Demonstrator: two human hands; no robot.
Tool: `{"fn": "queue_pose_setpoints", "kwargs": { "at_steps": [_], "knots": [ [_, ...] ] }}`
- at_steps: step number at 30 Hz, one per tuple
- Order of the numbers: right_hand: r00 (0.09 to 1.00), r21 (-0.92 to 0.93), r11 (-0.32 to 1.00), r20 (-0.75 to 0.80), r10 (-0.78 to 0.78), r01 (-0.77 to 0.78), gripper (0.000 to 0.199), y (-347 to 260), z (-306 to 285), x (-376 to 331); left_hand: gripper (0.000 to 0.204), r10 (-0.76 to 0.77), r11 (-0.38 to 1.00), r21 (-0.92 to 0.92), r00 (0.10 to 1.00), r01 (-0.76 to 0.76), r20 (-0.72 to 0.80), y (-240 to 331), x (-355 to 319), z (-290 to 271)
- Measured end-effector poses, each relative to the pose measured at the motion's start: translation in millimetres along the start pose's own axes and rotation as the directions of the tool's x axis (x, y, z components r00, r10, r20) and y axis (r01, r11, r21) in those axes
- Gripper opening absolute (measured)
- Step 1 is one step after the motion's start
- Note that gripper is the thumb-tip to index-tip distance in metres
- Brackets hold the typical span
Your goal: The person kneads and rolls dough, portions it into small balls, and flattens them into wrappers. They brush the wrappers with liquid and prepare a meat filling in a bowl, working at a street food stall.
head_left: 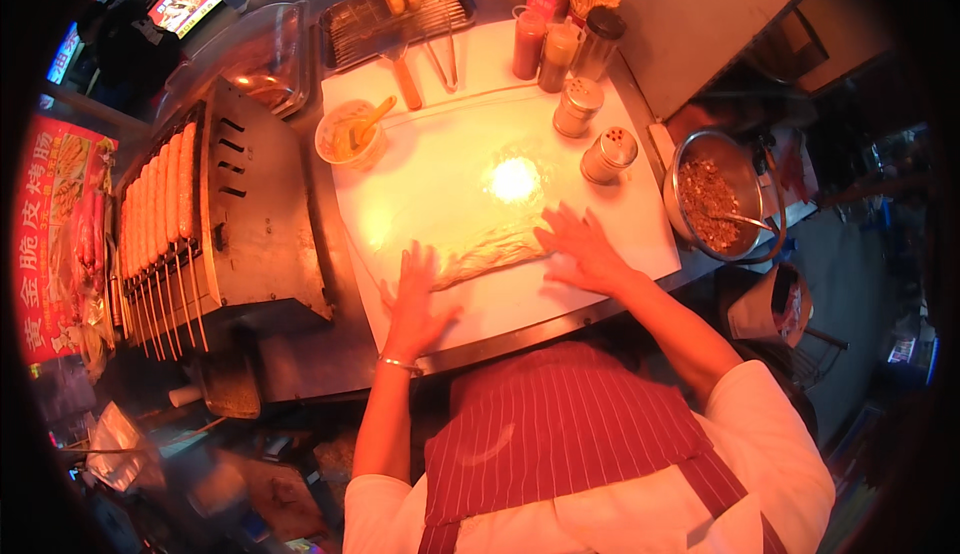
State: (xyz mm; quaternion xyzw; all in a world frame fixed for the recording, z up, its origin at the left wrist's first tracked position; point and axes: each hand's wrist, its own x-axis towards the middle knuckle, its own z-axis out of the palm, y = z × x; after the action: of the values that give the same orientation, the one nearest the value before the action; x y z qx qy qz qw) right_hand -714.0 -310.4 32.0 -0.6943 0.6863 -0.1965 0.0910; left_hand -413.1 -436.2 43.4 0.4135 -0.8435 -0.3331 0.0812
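White board fills ctr, bright glare spot near its middle. Sausage roller grill at 9 o'clock of board, row of skewered sausages on its left side. Wire rack tray at 12, two sausages on it, tongs just below. Metal bowl w/ brown crumbly filling + spoon at 3. Sauce bottles and two metal shakers at 1–2. Small cup w/ yellow bits at 10. Rolled dough strip lies on board near front edge, slanted, betw both hands. Left hand flat, fingers spread wide, touching strip's left end. Right hand flat, fingers spread wide, pressing right end.
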Motion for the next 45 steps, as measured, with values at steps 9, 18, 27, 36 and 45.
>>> {"fn": "queue_pose_setpoints", "kwargs": {
  "at_steps": [9,18,27,36,45],
  "knots": [
    [0.819,-0.028,0.846,-0.268,0.506,-0.532,0.086,74,-69,53,0.076,-0.034,0.987,-0.158,0.92,-0.03,-0.39,5,-3,9],
    [0.733,0.063,0.784,-0.314,0.603,-0.618,0.077,136,-72,106,0.07,-0.124,0.971,-0.238,0.926,0.039,-0.356,8,-21,7],
    [0.903,0.052,0.955,-0.316,0.292,-0.29,0.082,77,-54,79,0.088,0.081,0.997,-0.001,0.979,-0.083,-0.187,40,7,27],
    [0.972,0.273,0.942,0.182,0.148,-0.195,0.063,9,37,30,0.066,0.321,0.91,0.261,0.946,-0.322,0.046,53,85,73],
    [0.994,0.262,0.96,0.069,0.085,-0.1,0.09,21,-8,-5,0.119,0.243,0.956,0.162,0.97,-0.244,0.02,64,47,23]
  ]
}}
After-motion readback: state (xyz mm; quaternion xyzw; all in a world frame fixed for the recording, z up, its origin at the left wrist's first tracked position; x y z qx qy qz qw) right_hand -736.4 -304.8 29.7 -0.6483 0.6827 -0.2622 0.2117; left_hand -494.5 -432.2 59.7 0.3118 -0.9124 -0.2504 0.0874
